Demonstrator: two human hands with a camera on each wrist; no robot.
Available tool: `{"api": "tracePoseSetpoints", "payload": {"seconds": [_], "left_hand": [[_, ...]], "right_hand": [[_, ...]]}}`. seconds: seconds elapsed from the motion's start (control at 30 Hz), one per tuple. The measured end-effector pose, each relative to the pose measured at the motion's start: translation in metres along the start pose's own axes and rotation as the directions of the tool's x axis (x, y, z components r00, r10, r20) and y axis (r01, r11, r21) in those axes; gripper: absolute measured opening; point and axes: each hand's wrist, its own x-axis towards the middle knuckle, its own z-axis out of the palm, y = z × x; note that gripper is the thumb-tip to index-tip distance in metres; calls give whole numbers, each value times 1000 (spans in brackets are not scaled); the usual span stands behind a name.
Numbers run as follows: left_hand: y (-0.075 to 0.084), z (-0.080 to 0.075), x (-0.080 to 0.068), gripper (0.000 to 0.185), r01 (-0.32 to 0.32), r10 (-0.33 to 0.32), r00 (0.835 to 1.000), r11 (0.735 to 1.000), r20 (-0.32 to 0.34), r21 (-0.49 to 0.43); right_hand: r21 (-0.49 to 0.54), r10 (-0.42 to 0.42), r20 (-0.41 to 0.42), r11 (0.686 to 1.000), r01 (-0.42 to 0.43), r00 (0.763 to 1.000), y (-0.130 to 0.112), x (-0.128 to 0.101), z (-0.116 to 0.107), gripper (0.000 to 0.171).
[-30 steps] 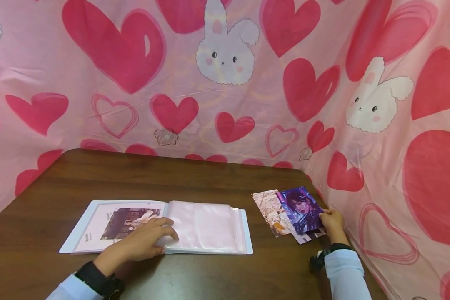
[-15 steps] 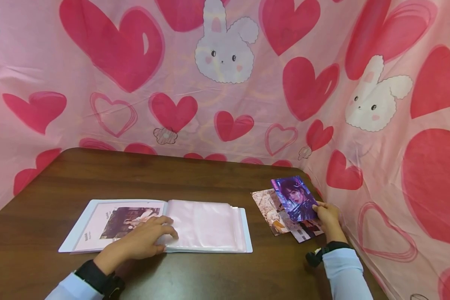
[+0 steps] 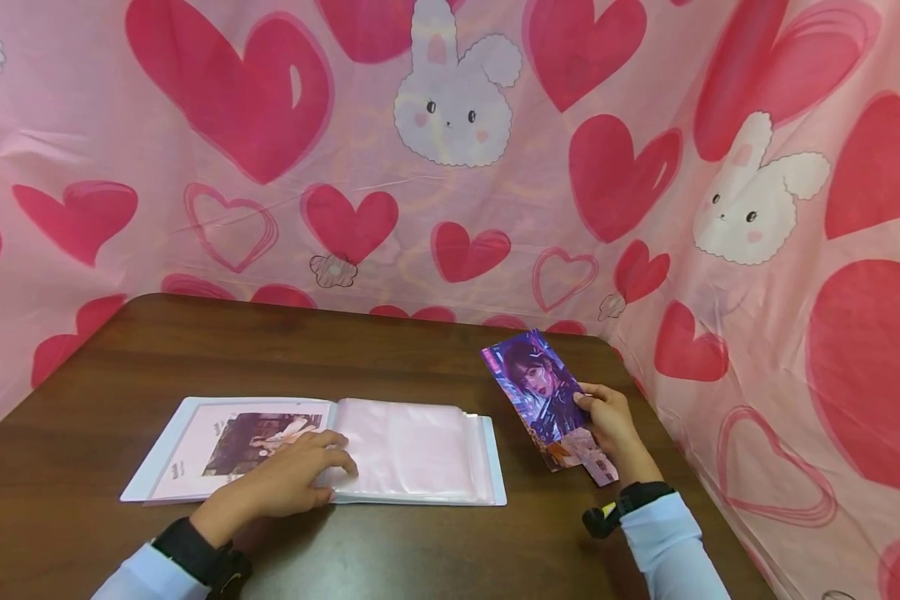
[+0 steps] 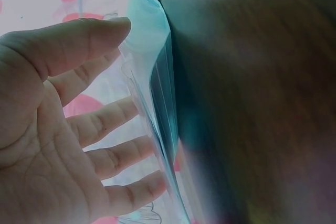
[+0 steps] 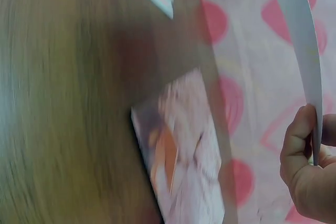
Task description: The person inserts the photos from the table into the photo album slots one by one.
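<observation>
An album (image 3: 412, 454) with clear sleeve pages lies spread on the table, a dark printed picture (image 3: 251, 442) showing on its left page. My left hand (image 3: 285, 479) rests over the album's middle, fingers spread and slightly bent; in the left wrist view the fingertips are right at the page edges (image 4: 163, 90). To the album's right, my right hand (image 3: 607, 425) pinches a purple photo card (image 3: 536, 387) by its right edge. From the right wrist, that card appears edge-on, lifted above the table. Beneath it lie a pale blossom-coloured card (image 5: 191, 150) and another card (image 3: 596, 462), both partly covered.
The brown wooden table (image 3: 390, 550) ends at a pink curtain (image 3: 450, 208) with hearts and rabbits, which hangs behind it and along its right side. A black wrist strap (image 3: 195, 554) is on each arm.
My right hand has picked the purple photo card up off the other cards and carried it left toward the album. My left hand has stayed in place on the album.
</observation>
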Motion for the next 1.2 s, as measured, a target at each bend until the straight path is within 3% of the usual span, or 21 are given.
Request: {"api": "tracePoseSetpoints", "payload": {"seconds": [0.27,0.5,0.9,1.1,1.2], "left_hand": [[-2,-1,-1,26,-2,2,1000,1000,-11,1],[0,-1,0,25,-17,18,999,1000,-44,19],[5,1,4,25,90,-88,988,996,-127,15],[6,-5,5,29,105,-101,982,994,-160,17],[4,-8,5,30,107,-104,979,994,-174,6]], "right_hand": [[22,-41,110,999,39,993,-12,-15,34,32],[30,-55,247,998,49,967,-16,-27,61,30],[42,-52,334,998,40,941,-8,-43,91,25],[17,-62,414,998,61,908,-13,-55,100,25],[6,-58,427,998,62,902,-17,-58,103,25]]}}
